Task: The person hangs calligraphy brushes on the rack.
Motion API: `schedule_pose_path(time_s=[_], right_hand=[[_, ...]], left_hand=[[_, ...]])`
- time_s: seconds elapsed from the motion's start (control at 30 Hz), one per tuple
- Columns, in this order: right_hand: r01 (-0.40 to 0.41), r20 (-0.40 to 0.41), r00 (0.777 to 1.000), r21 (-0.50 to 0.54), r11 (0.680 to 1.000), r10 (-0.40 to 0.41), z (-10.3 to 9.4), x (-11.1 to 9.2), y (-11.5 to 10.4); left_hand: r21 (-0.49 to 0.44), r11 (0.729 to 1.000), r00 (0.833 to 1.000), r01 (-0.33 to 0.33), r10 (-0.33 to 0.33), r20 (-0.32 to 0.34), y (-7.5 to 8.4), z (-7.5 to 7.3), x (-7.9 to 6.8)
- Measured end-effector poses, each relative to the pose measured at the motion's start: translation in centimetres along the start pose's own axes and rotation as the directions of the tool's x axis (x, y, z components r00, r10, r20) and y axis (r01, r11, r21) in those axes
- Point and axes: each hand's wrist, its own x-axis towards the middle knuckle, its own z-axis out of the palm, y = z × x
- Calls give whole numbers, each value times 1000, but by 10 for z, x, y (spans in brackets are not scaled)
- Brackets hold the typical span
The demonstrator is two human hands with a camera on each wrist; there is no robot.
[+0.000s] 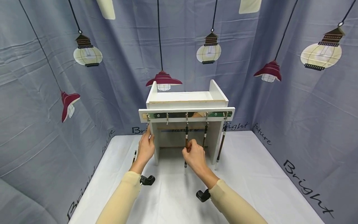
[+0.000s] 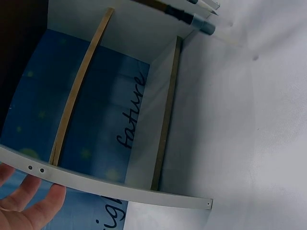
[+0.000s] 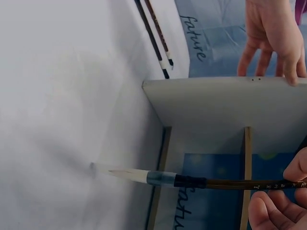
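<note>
My right hand pinches the dark handle of a calligraphy brush between thumb and fingers. This brush points bristles-down below the middle hook of a hook rail on a small white shelf. Its bristles are pale, with a grey-blue ferrule above them. Against the shelf's left side panel rests my left hand, its fingers nearly straight along the panel's front edge. Two further brushes, one brush and another brush, hang from the hooks on the right.
Two brushes lie on the white table just outside the shelf's left panel. The second hook from the left bears no brush. A grey-blue curtain printed with lamps surrounds the table.
</note>
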Motion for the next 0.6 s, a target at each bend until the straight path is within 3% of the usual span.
schedule_pose_path(time_s=[0.6], right_hand=[[10,-5,1000,1,1000,-10,1,7,-1]], left_hand=[[8,1000,1000,-14,14,-6,-2,2,0]])
